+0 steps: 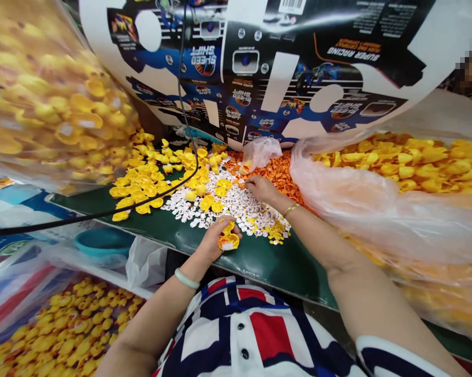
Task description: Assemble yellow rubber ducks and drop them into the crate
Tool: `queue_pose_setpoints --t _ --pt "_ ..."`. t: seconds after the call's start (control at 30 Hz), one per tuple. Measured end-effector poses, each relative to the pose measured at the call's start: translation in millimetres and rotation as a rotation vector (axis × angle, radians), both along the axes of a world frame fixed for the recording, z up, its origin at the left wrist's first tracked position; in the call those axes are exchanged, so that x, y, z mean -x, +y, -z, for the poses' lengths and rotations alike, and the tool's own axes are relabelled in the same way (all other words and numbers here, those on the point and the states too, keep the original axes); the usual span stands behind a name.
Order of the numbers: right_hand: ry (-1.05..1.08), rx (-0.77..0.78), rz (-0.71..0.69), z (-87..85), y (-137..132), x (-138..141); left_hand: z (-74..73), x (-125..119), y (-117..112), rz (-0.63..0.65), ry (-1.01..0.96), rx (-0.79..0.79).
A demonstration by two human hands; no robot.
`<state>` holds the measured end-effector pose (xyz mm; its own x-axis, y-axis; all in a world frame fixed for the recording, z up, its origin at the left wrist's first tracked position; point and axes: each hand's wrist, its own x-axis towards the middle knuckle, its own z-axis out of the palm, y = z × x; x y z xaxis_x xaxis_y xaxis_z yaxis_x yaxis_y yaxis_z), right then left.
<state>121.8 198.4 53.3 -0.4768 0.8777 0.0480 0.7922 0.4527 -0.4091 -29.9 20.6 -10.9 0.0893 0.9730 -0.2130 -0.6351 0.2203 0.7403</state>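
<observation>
the left hand (pixel 217 240) curls around a small yellow-and-orange plastic duck (pixel 228 236), thumb and fingers closed on it just above the near edge of the dark green surface (pixel 259 267). the right hand (pixel 260 188) reaches further in, its fingers bunched and tips down where a heap of small white pieces (pixel 228 201) meets a heap of orange pieces (pixel 269 173); whether it pinches anything is too hard to tell. the step in hand appears to be close work on single pieces, and the right hand's place seems to call for a small, careful pinch. loose yellow ducks (pixel 139 183) spread across the surface left of the white heap, and a few lie on it. a crumpled clear plastic bag (pixel 261 153) sits at the back of the orange heap. fuller clear bags of yellow ducks bulge at the upper left (pixel 43 104), the right (pixel 401 209) and the lower left (pixel 63 335). a printed cardboard sheet (pixel 259 63) curves over the far edge, a black cable (pixel 142 201) crosses the left side, and a teal bowl (pixel 102 242) lies beyond the near left edge.
</observation>
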Motion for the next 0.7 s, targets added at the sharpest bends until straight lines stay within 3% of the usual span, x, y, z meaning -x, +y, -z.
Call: queue_pose_setpoints --t 0.2,0.37,0.43,0.5,0.6,0.7 --pt "-0.152 -0.015 0.069 16.8 23 26 -0.2 1 -4 0.047 0.065 0.022" --pt "-0.158 -0.009 0.092 22.5 28 22 1.3 0 -6 0.119 0.113 0.029" --pt "-0.055 0.022 0.099 18.3 21 16 0.8 3 -7 0.099 0.115 0.028" --pt "0.200 0.228 0.067 13.7 3 9 -1.5 8 -7 0.010 0.108 0.068" --pt "0.564 0.821 -0.052 13.7 -37 -2 -6.3 16 -5 -0.108 0.148 0.139" --pt "0.778 1.137 -0.095 22.9 -76 -6 -9.1 21 -3 -0.113 0.255 0.105"
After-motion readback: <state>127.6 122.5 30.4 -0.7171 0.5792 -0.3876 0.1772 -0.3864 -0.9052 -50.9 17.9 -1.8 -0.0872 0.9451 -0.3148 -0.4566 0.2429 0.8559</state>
